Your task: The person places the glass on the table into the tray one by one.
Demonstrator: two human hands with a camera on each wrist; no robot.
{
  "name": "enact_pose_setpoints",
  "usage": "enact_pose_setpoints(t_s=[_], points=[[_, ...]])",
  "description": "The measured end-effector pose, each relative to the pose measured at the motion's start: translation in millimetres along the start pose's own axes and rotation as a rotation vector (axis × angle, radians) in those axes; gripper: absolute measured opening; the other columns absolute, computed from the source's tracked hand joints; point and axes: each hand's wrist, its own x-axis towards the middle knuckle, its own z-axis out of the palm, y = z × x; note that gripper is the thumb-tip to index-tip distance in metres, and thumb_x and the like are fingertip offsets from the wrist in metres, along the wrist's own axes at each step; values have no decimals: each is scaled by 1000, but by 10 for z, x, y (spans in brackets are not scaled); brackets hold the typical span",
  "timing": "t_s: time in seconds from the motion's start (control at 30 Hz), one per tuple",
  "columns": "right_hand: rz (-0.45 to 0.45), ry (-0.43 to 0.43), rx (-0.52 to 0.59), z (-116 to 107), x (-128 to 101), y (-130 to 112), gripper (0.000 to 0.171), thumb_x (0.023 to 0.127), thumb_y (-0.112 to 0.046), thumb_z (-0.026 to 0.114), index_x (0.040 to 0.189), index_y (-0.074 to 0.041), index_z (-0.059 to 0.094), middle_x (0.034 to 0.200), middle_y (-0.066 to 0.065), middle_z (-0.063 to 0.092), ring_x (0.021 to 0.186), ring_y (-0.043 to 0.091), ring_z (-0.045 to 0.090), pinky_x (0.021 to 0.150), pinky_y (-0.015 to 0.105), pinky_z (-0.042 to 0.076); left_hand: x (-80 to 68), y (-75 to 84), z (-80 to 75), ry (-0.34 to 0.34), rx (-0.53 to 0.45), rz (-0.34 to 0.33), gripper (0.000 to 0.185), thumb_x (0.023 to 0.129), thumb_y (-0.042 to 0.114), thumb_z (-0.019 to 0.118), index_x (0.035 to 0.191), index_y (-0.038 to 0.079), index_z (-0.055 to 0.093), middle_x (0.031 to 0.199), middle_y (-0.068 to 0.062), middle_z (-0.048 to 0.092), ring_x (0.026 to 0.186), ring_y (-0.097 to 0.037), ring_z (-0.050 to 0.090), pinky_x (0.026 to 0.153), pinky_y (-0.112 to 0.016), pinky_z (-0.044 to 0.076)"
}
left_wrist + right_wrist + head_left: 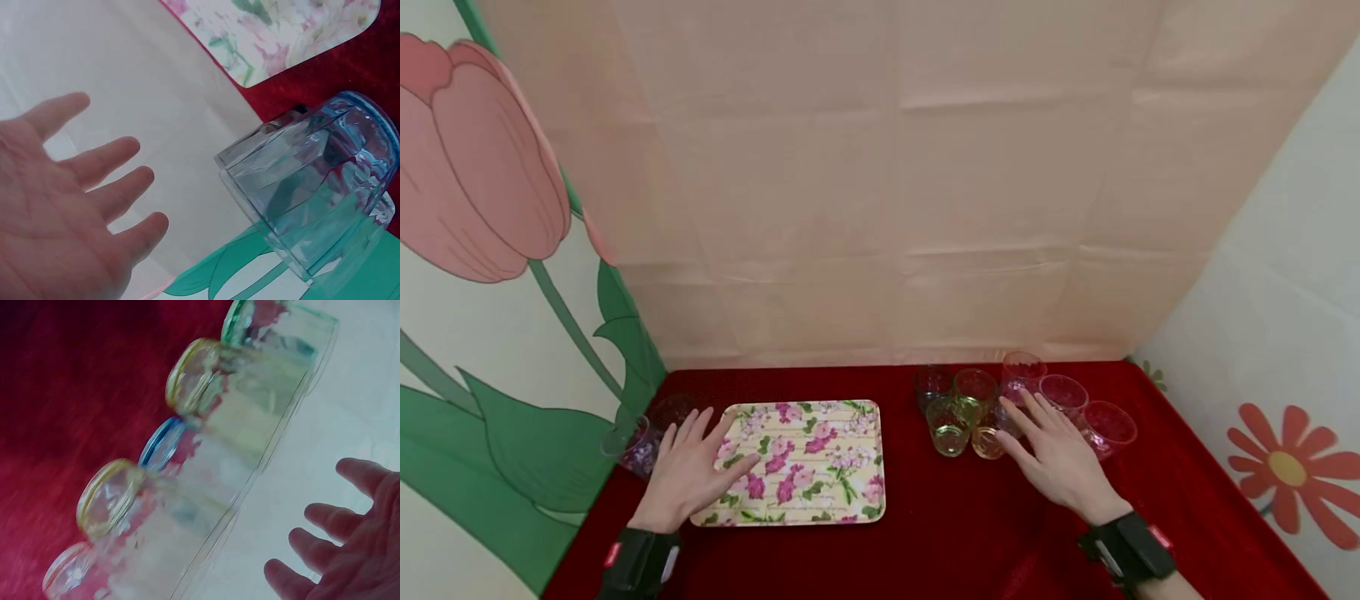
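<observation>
My left hand [685,479], fingers spread, hovers over the left end of a floral tray [820,471]. Beside it at the table's left edge stand glass tumblers [638,450]; in the left wrist view a bluish clear faceted tumbler [306,181] overlaps others behind it. My right hand [1063,462] has its fingers stretched out above a cluster of tinted tumblers and partly hides some. Among them are a green tumbler [948,429], an amber one [987,443] and a pink one [1108,425]. In the right wrist view tumblers with yellow, blue and green bases stand in a row, apart from the fingers [322,553].
A dark red cloth [940,533] covers the table. A pale beige sheet [880,208] hangs behind it. Side panels carry a painted tulip [490,167] on the left and a red flower [1288,471] on the right. Black bands [1131,550] circle both wrists.
</observation>
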Motion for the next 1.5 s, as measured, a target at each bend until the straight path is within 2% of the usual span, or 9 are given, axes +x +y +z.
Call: enact_pose_setpoints(t_s=[0.23,0.43,0.57,0.63,0.77,0.93,1.13,1.3,1.5], points=[[-90,89,50,119,149,-214,58,98,-49,52,145,-15,48,151,19,42,141,39,35,106,60,35,17,-47,-15,182,-3,-1,71,88,54,64,137,3,54,133,-30,53,123,-48,48,99,-68,37],[-178,123,157,243,228,-489,45,96,-37,62,134,-12,59,144,15,49,114,27,62,81,41,54,-9,-117,-8,404,-87,-33,51,88,30,73,125,-3,61,116,-29,61,103,-45,57,82,-61,47],[-238,76,281,368,238,-715,28,95,-28,64,120,-16,67,121,5,64,90,10,66,72,29,54,-73,-152,6,529,-151,-105,40,87,23,72,117,-2,64,107,-25,62,96,-41,57,77,-56,48],[-245,9,346,446,236,-822,23,96,-27,63,116,-17,69,111,0,68,90,5,64,73,27,55,-111,-168,26,559,-171,-145,36,87,22,72,113,-2,65,104,-23,63,95,-40,58,76,-55,48],[-206,-182,462,610,261,-1009,23,98,-27,60,113,-13,70,103,0,72,85,4,65,70,24,54,-185,-204,74,585,-181,-215,31,86,20,72,108,-2,66,102,-22,61,94,-39,56,75,-55,47],[-94,-318,529,784,353,-1198,29,97,-24,61,115,-3,67,93,5,72,72,9,66,61,24,52,-276,-264,77,601,-169,-303,34,86,22,72,106,-3,64,102,-23,57,94,-40,52,69,-58,45],[63,-455,567,964,418,-1297,34,95,-29,64,113,-1,62,71,4,64,48,17,59,46,30,49,-376,-336,86,473,-156,-440,65,84,42,73,118,-8,51,106,-32,46,95,-48,44,69,-58,40],[93,-512,529,1071,460,-1304,25,93,-35,66,86,-11,65,61,4,58,47,20,60,44,31,50,-378,-387,143,388,-159,-509,86,79,49,76,126,-13,41,109,-38,38,96,-52,37,67,-60,39],[89,-518,491,1126,544,-1283,28,92,-35,66,71,-17,69,51,-2,50,41,15,53,41,29,47,-309,-441,185,367,-215,-537,83,78,36,80,128,-13,36,114,-39,32,98,-53,37,70,-61,39]])
